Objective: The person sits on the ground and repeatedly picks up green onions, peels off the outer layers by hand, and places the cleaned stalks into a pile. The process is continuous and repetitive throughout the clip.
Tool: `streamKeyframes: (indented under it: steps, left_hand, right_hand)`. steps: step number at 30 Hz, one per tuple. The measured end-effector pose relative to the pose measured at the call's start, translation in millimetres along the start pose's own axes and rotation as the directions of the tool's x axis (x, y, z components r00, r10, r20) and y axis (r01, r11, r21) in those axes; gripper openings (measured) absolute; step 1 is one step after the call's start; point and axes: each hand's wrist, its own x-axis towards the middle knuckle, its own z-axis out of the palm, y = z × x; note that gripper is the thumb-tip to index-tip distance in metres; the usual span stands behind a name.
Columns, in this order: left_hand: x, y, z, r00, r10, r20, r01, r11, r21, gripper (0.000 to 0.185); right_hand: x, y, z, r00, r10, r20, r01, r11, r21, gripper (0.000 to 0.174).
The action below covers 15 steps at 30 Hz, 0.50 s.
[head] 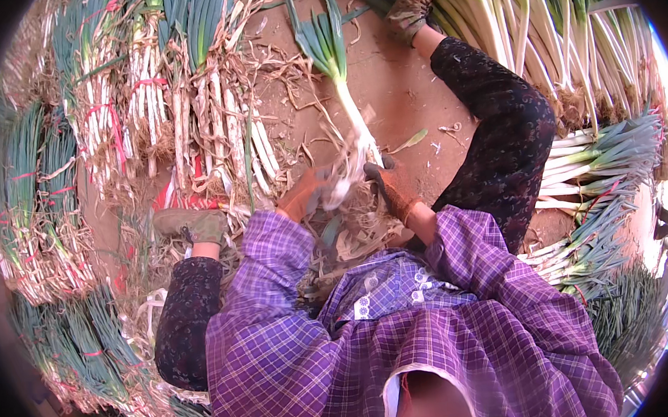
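A long green onion lies before me, its green leaves pointing away and its white stalk running towards my hands. My right hand, in an orange glove with dark fingers, grips the stalk near its lower end. Loose pale outer skin hangs at that end, blurred. My left hand, in the same kind of glove, is beside this skin on the left. Motion blur hides whether its fingers hold the skin. Dry peelings and roots are heaped below my hands, between my legs.
Several green onion bundles tied with red strips lie on the left. Untied green onions with roots are piled at the upper right, above whiter trimmed ones. My shoes rest on the brown ground, among scattered dry leaves.
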Motion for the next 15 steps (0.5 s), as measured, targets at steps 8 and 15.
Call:
streamKeyframes:
  steps: [8,15]
  left_hand:
    - [-53,0,-118,0.865,-0.187,-0.466,0.498,0.444,0.745,0.054]
    - [62,88,-14,0.800,0.300,-0.519,-0.111,0.925,0.363,0.046]
  right_hand:
    - [16,8,17,0.926,-0.369,0.079,0.341,0.731,-0.591,0.041]
    - [-58,3,61,0.906,-0.293,0.307,0.400,0.351,-0.846,0.065]
